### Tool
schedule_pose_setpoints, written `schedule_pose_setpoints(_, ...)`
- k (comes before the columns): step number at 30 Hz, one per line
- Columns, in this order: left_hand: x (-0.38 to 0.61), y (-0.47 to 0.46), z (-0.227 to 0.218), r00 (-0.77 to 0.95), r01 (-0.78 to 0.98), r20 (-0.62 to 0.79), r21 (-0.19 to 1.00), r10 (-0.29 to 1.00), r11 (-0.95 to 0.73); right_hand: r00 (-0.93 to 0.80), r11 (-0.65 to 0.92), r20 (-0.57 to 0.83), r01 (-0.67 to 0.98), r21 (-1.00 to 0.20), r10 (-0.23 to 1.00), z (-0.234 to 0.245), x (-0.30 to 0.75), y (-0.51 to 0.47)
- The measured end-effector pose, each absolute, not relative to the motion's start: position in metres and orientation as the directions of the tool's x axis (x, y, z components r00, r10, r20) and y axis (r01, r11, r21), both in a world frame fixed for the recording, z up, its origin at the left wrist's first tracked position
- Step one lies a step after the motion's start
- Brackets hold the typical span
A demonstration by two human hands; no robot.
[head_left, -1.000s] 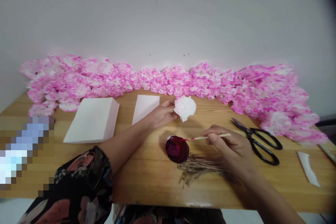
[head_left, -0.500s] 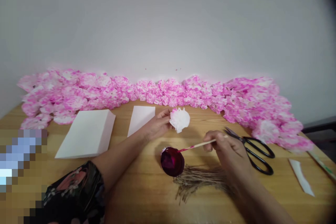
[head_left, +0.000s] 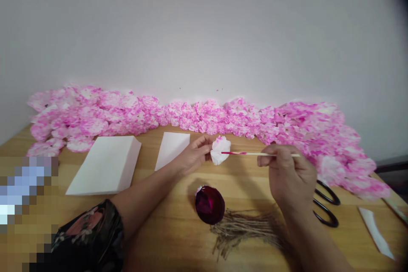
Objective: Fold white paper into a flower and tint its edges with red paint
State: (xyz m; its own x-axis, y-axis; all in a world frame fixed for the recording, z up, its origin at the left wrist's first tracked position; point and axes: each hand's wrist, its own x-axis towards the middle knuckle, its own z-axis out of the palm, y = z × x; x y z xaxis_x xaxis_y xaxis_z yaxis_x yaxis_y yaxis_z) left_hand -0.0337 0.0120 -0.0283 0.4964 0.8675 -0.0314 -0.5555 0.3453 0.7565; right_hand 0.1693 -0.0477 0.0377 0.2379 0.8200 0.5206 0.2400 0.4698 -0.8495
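My left hand [head_left: 193,155] pinches a white crumpled paper flower [head_left: 219,149] just above the wooden table [head_left: 165,221]. My right hand [head_left: 288,174] grips a thin wooden stick [head_left: 255,153] held level, its pink-stained tip touching the flower. Below and between my hands sits a small round cup of dark magenta dye [head_left: 209,205].
A long row of pink paper flowers [head_left: 191,114] lines the wall. Two stacks of white paper [head_left: 106,163] lie at left. A bundle of twine pieces [head_left: 245,227] lies by the cup. Black scissors [head_left: 325,206] and a white strip [head_left: 374,231] lie at right.
My right hand lifted the stick out of the dye cup and brought its tip up to the white flower. The left hand turned the flower slightly.
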Motion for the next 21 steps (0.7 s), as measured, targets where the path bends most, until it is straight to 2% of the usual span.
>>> schedule_pose_setpoints(5, -0.0336, 0.0127, -0.0296, 0.492, -0.546, -0.037, 0.765, 0.870, 0.342, 0.260, 0.450, 0.474, 0.149, -0.881, 0.841, 0.0299, 0.1700, -0.0453)
schedule_pose_setpoints(21, -0.0332, 0.0111, -0.0232, 0.470, -0.512, -0.080, 0.786, 0.879, 0.345, 0.216, 0.417, 0.473, 0.258, -0.871, 0.854, 0.0311, 0.1680, -0.0464)
